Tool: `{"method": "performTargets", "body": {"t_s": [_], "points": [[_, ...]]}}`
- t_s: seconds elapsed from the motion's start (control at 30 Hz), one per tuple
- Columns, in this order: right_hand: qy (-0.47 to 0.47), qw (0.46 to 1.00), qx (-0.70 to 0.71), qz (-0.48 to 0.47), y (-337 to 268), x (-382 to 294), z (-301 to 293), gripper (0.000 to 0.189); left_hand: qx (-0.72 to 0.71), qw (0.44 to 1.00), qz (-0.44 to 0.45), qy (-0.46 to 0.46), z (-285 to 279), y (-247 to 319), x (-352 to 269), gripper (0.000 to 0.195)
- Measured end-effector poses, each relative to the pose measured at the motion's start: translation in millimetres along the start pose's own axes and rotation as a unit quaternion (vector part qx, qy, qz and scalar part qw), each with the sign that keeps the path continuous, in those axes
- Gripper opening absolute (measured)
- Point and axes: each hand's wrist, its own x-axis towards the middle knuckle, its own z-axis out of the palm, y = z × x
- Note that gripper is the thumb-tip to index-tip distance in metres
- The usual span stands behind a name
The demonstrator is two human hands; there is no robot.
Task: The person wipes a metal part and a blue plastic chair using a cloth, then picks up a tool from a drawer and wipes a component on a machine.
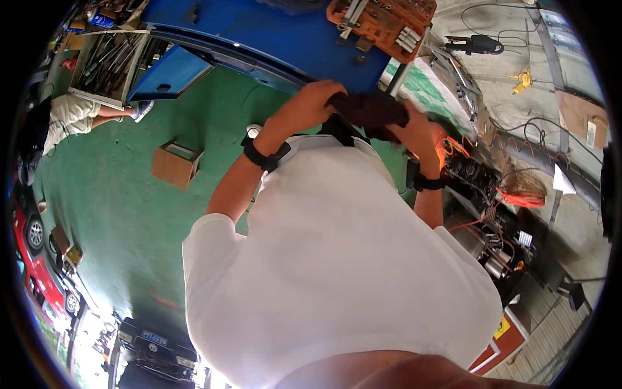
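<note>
A dark, crumpled cloth (371,109) is stretched between my two hands, just off the near edge of a blue workbench (272,36). My left hand (316,104) grips its left end, with the fingers curled over it. The other end is held by my right hand (410,126), whose fingers are partly hidden by the cloth. On the bench's right end lies an orange socket-set case (388,24), open, with sockets and metal tools in and on it.
A drawer full of hand tools (109,68) and an open blue cabinet door (167,73) stand at the upper left, near another person's legs (107,116). A wooden stool (175,164) is on the green floor. Hoses and machinery (486,194) line the right wall.
</note>
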Motion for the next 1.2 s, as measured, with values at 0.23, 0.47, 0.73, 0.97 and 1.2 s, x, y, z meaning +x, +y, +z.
{"method": "performTargets", "body": {"t_s": [0.23, 0.47, 0.73, 0.97, 1.2], "points": [[0.146, 0.976, 0.163, 0.009, 150, 56, -24, 0.046, 0.112, 0.992, 0.003, 0.058, 143, 30, 90, 0.055], [0.116, 0.963, 0.171, -0.175, 185, 112, 18, 0.064, 0.255, 0.950, -0.144, 0.113, 216, 37, 148, 0.069], [0.199, 0.961, 0.158, -0.110, 241, 209, 4, 0.053, 0.327, 0.906, -0.176, 0.204, 241, 45, 137, 0.074], [0.162, 0.965, 0.169, -0.121, 244, 222, -23, 0.049, 0.346, 0.875, -0.219, 0.257, 267, 20, 142, 0.092], [-0.049, 0.912, 0.198, -0.355, 202, 117, -7, 0.032, 0.304, 0.897, -0.170, 0.273, 263, 28, 134, 0.102]]}}
